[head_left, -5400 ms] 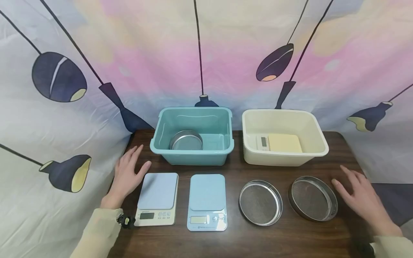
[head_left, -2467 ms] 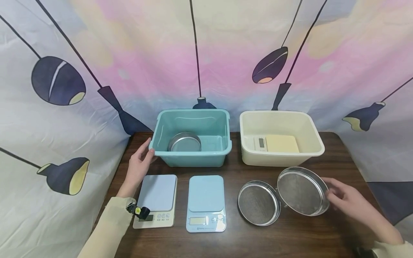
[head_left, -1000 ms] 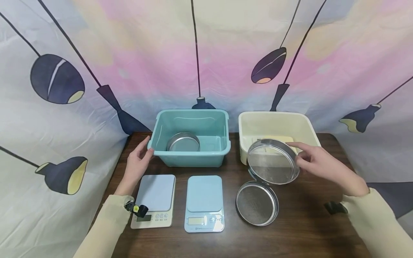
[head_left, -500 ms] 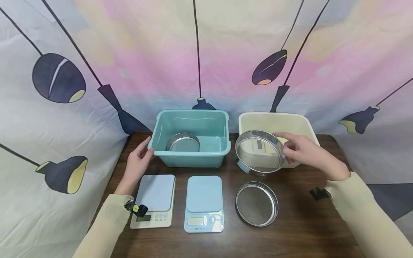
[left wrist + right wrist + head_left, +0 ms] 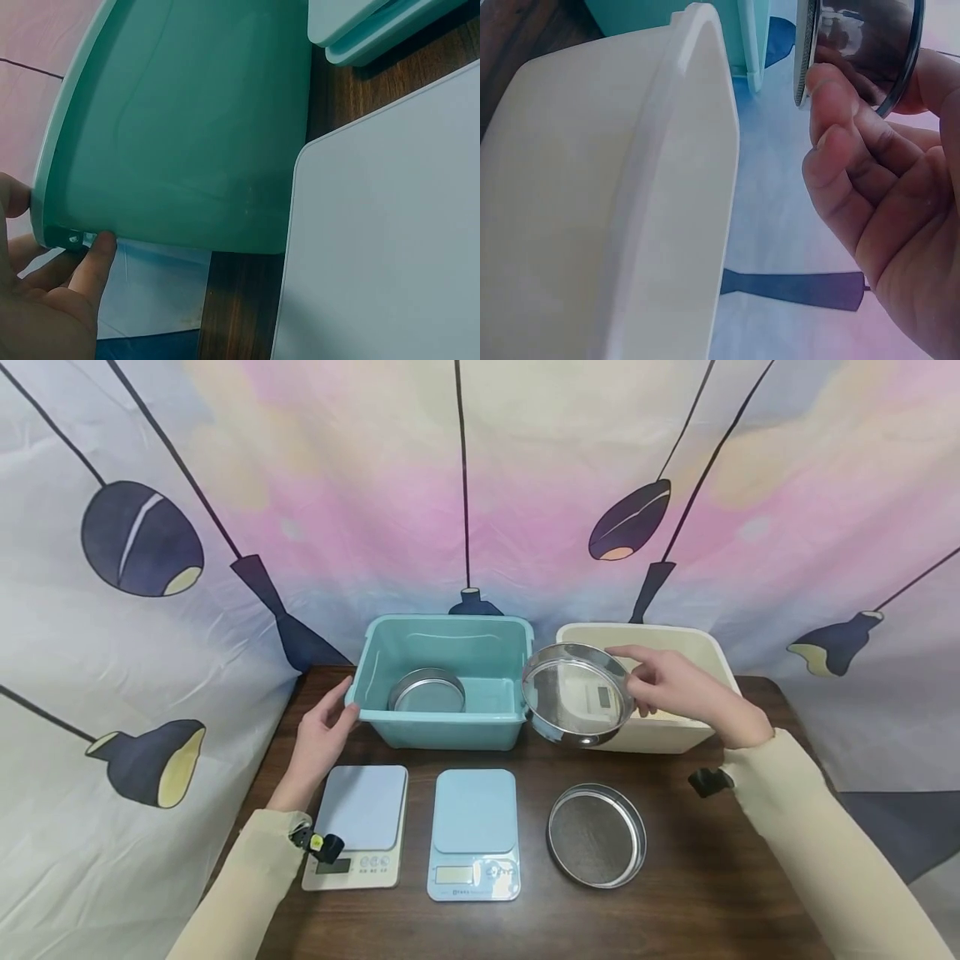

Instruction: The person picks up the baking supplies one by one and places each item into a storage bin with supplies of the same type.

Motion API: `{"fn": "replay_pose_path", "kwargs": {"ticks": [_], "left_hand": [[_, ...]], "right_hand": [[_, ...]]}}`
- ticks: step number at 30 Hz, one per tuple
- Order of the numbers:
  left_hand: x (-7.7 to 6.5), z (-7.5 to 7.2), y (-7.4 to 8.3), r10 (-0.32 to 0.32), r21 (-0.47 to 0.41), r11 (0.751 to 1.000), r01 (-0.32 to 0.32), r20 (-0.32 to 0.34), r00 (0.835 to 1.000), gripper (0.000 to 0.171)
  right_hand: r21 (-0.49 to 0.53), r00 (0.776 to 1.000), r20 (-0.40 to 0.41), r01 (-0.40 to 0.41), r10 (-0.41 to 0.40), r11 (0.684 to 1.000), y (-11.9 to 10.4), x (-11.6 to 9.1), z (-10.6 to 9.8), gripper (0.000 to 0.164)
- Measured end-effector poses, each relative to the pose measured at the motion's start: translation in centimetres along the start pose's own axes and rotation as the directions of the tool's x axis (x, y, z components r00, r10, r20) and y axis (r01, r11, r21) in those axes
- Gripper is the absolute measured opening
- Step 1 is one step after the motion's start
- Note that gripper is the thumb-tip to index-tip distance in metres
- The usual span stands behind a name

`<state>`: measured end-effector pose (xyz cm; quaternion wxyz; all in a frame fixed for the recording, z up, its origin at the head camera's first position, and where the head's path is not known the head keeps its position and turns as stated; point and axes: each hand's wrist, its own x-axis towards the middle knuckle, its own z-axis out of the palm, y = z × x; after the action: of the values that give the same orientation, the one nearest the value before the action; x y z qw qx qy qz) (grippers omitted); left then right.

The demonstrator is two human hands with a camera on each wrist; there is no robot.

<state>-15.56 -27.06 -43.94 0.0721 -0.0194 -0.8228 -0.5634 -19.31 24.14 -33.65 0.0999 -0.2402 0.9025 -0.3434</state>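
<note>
My right hand [image 5: 678, 689] pinches the side of a round metal sieve [image 5: 573, 693], held up between the two basins and tilted a little. Through its mesh a white scale's display shows from the cream basin [image 5: 656, 740]. In the right wrist view, the thumb and fingers [image 5: 832, 154] grip the sieve's shiny wall [image 5: 866, 45]. My left hand [image 5: 318, 739] holds the front left corner of the teal basin [image 5: 450, 731], fingers at its rim in the left wrist view. Another sieve [image 5: 427, 693] lies inside that basin.
On the brown wooden table [image 5: 675, 893] in front lie a white kitchen scale [image 5: 360, 810], a light blue kitchen scale [image 5: 476, 814] and another sieve [image 5: 597, 835]. A patterned cloth [image 5: 345, 485] hangs close behind the basins.
The right hand has taken the right-hand sieve off the table, lifted it and carried it left across the cream basin's front. The left hand moved onto the teal basin's rim and stays there.
</note>
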Motion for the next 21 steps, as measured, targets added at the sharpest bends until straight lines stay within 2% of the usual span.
{"fn": "replay_pose_path", "kwargs": {"ticks": [8,12,21], "left_hand": [[0.0,0.0,0.1,0.006,0.028,1.000,-0.006,-0.002,1.000,0.052],[0.0,0.0,0.1,0.006,0.025,1.000,-0.006,-0.002,1.000,0.052],[0.1,0.1,0.0,0.016,0.007,1.000,-0.016,0.005,1.000,0.052]], "right_hand": [[0.045,1.000,0.003,0.005,-0.005,0.999,-0.9,2.4,0.2,0.065],[0.048,1.000,0.008,0.021,-0.022,0.999,-1.3,3.6,0.4,0.065],[0.031,0.999,0.038,-0.009,0.007,0.999,-2.4,6.2,0.6,0.067]]}}
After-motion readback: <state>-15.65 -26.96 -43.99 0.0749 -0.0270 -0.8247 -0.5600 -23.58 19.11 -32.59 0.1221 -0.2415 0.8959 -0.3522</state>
